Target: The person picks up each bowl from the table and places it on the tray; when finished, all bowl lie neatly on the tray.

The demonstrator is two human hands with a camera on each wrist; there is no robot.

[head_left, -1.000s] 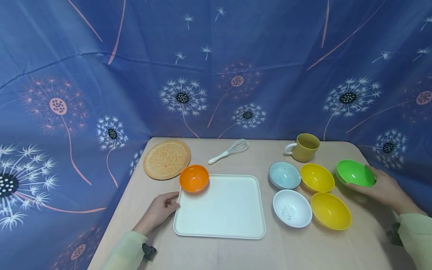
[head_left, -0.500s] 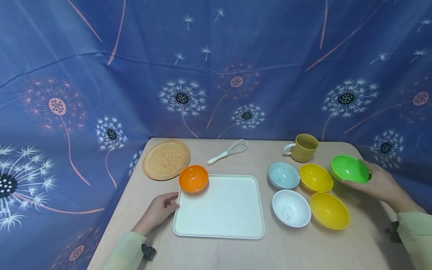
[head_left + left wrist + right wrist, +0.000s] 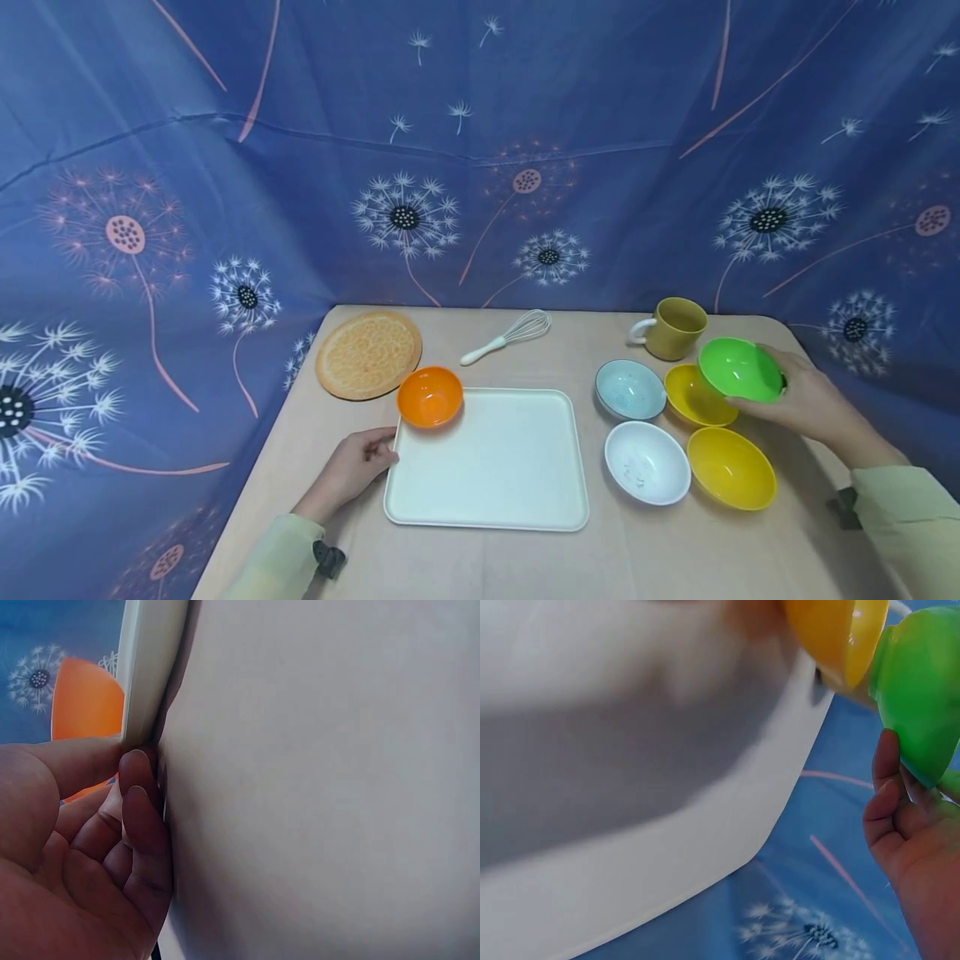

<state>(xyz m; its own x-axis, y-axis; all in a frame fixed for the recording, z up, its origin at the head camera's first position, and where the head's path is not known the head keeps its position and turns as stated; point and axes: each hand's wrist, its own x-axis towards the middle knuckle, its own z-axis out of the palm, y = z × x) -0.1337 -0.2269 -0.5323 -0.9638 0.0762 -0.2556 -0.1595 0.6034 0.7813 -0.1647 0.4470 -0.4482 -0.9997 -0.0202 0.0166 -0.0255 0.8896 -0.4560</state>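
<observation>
In the head view my right hand [image 3: 798,400] pinches the green bowl [image 3: 738,367] at its right rim. The bowl is held up off the table, overlapping the back yellow bowl [image 3: 693,400]. From the right wrist, the green bowl [image 3: 922,690] shows tilted, with fingers against its outer wall. My left hand [image 3: 356,467] holds the left edge of the white tray [image 3: 487,475]. Its thumb meets the tray rim [image 3: 150,667] while the other fingers curl at the side below. An orange bowl [image 3: 430,398] sits on the tray's back left corner.
Beside the tray stand a light blue bowl [image 3: 630,390], a white bowl [image 3: 647,462] and a front yellow bowl [image 3: 731,468]. Behind are a mustard mug [image 3: 675,329], a whisk [image 3: 506,337] and a round pizza-like board [image 3: 367,354]. A blue dandelion-print cloth [image 3: 465,250] hangs behind the table.
My right hand has lifted the green bowl and carried it left, from the table's right side to over the back yellow bowl. The left hand stays at the tray edge.
</observation>
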